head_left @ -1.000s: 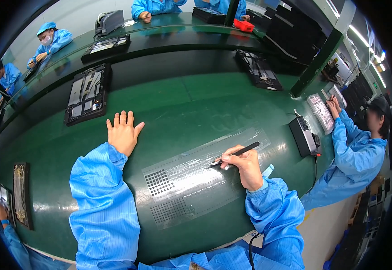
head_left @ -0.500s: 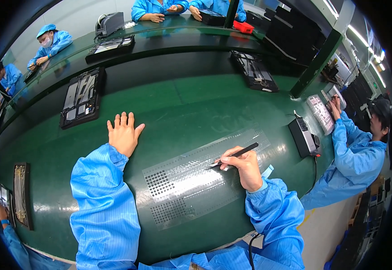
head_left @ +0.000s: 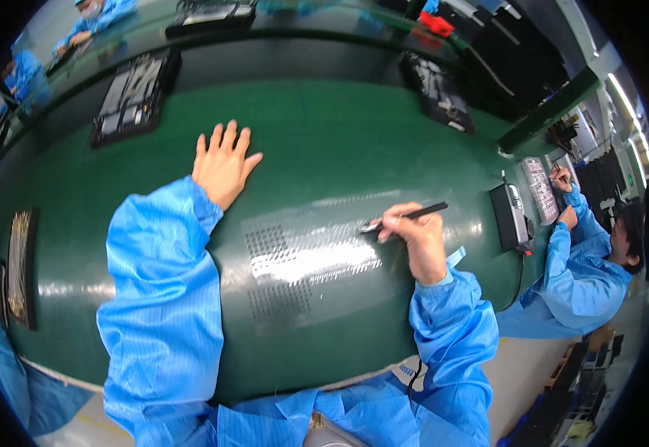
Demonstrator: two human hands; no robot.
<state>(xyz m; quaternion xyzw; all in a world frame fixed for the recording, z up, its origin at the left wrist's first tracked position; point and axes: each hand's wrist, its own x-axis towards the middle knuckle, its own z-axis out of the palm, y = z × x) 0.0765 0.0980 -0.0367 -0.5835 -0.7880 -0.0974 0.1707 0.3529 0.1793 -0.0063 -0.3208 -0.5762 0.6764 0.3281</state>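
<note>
My right hand (head_left: 420,237) grips black tweezers (head_left: 427,211) between thumb and fingers, their tips pointing down and left over a clear plastic sheet (head_left: 354,294). Rows of small dark square pieces (head_left: 266,242) sit on the sheet's left part, and fine marks run along its middle. Glare and blur hide whether the tweezer tips hold anything. Beyond the sheet's far left corner, my left hand (head_left: 224,167) rests palm down on the green table, fingers spread, holding nothing.
Black trays of device parts lie at the far left (head_left: 134,97) and far right (head_left: 438,93). A black box-shaped device (head_left: 512,216) with a cord stands at right, near a green post (head_left: 548,112) and a co-worker (head_left: 589,246). A narrow tray (head_left: 21,268) lies at left.
My view has dipped, so the table and both hands appear higher in the picture. The left hand stays flat with fingers spread; the right still holds the tweezers over the sheet.
</note>
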